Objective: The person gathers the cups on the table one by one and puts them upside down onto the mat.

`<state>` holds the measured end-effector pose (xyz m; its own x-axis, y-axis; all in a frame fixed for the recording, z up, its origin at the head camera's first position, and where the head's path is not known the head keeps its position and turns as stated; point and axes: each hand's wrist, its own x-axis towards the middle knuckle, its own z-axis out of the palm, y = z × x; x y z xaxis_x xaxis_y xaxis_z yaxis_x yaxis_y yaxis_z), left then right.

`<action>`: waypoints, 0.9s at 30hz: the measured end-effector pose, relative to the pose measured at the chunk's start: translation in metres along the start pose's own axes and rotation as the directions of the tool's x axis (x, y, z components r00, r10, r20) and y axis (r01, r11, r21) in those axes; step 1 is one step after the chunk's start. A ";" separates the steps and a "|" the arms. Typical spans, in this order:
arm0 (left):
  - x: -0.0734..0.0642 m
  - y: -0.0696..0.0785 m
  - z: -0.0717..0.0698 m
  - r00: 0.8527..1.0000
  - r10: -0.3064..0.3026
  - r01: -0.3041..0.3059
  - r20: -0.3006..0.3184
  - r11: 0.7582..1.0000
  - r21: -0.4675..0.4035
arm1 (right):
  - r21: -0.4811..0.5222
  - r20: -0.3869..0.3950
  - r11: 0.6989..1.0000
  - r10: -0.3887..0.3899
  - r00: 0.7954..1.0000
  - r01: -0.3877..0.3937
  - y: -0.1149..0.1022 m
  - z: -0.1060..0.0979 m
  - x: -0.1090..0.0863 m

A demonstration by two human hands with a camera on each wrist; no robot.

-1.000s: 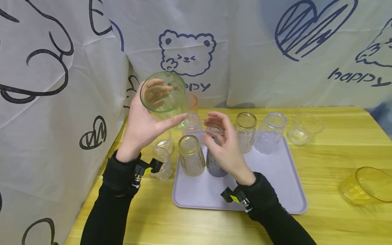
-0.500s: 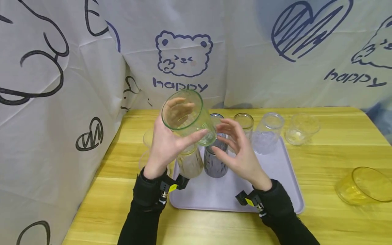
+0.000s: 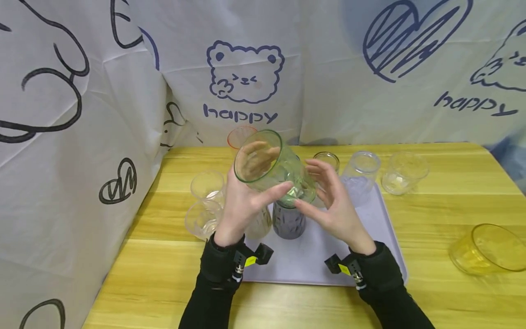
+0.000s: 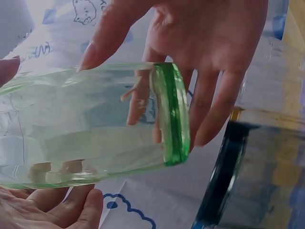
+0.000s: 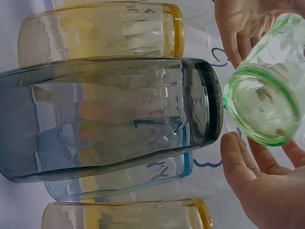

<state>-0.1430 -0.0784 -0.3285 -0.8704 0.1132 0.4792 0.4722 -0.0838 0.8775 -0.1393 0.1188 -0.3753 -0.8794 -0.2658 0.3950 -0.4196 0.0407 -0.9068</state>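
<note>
My left hand (image 3: 242,205) grips a green glass (image 3: 289,176) in the air above the tray, thumb in front and fingers behind. The glass leans, its mouth up to the left and its thick base down to the right. Around that base my right hand (image 3: 341,214) is spread, thumb at the near side and fingers behind. In the left wrist view its fingers are fairly straight and the thumb tip lies at the glass wall; firm contact is unclear. Beneath, a dark grey glass (image 3: 289,224) and a pale amber glass (image 3: 260,225) stand upside down on the tray.
The lilac tray (image 3: 296,272) lies on a yellow wooden table (image 3: 448,205). A brown-rimmed glass (image 3: 326,157) and a pale lavender glass (image 3: 359,187) stand at its back. Clear glasses (image 3: 207,185) sit left; a red-rimmed glass (image 3: 242,137) is behind. A yellow glass (image 3: 472,251) is far right.
My left hand has carried the green glass right and lower, tipping its base rightward. My right hand has shifted slightly right, and the glass base now sits between its thumb and fingers.
</note>
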 end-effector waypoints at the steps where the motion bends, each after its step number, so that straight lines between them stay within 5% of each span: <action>1: 0.000 0.000 0.002 1.000 0.003 -0.003 0.000 1.000 -0.005 | 0.021 0.003 1.000 -0.012 1.000 0.012 0.000 0.000 0.000; 7: -0.001 -0.006 0.010 1.000 -0.010 0.010 -0.003 0.999 -0.032 | 0.117 -0.006 0.992 -0.055 0.998 0.055 0.002 -0.001 0.001; 13: -0.001 -0.013 0.016 1.000 -0.011 0.011 0.005 0.996 -0.092 | 0.096 -0.063 0.995 0.010 0.998 -0.004 0.003 -0.003 -0.002; 16: -0.002 -0.015 0.020 1.000 -0.031 0.031 0.001 0.994 -0.104 | 0.168 -0.084 0.986 0.004 0.996 0.010 0.004 -0.003 -0.002; 23: -0.003 -0.018 0.028 0.998 -0.063 0.067 0.025 0.979 -0.190 | 0.513 -0.050 0.856 -0.049 0.998 0.068 0.004 -0.003 -0.001; 27: -0.005 -0.018 0.029 0.994 -0.086 0.099 0.065 0.968 -0.231 | 0.534 -0.066 0.842 -0.047 0.997 0.075 0.003 -0.005 -0.001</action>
<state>-0.1437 -0.0489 -0.3463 -0.8969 0.1838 0.4023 0.3389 -0.2989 0.8921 -0.1401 0.1237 -0.3776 -0.8715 -0.2036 0.4462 -0.2991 -0.5004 -0.8125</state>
